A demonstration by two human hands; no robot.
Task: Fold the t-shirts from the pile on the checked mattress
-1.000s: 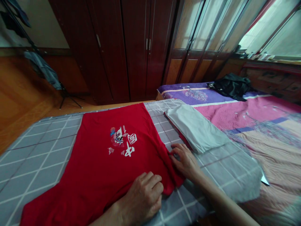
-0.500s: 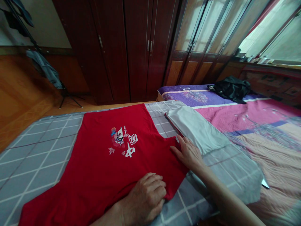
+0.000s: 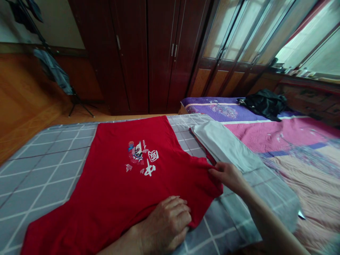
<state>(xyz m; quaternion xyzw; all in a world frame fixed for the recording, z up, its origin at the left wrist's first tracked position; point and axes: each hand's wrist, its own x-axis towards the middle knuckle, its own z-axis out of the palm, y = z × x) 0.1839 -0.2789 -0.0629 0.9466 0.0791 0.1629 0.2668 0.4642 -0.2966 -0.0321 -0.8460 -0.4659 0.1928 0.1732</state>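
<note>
A red T-shirt (image 3: 111, 191) with a white and coloured print lies spread on a grey checked bedspread (image 3: 39, 170). My right hand (image 3: 230, 177) pinches the edge of the sleeve at the shirt's right side, thumb and fingers closed on the cloth. Near the collar, my left hand (image 3: 170, 223) rests on the shirt with its fingers curled over the fabric; the fingertips are partly visible. Just beyond my right hand lies a folded pale garment (image 3: 223, 141) with a red edge showing beneath its left side.
Dark red wardrobes (image 3: 162, 56) stand behind the bed. A black garment (image 3: 265, 102) lies on the purple and pink bedding (image 3: 247, 131) at the right. At the back left, a stand (image 3: 75, 101) holds hanging blue-grey cloth (image 3: 54, 72).
My right hand has moved right and closed from a flatter pose onto the sleeve edge, pulling the sleeve outward. My left hand stays on the shirt. The view has shifted slightly.
</note>
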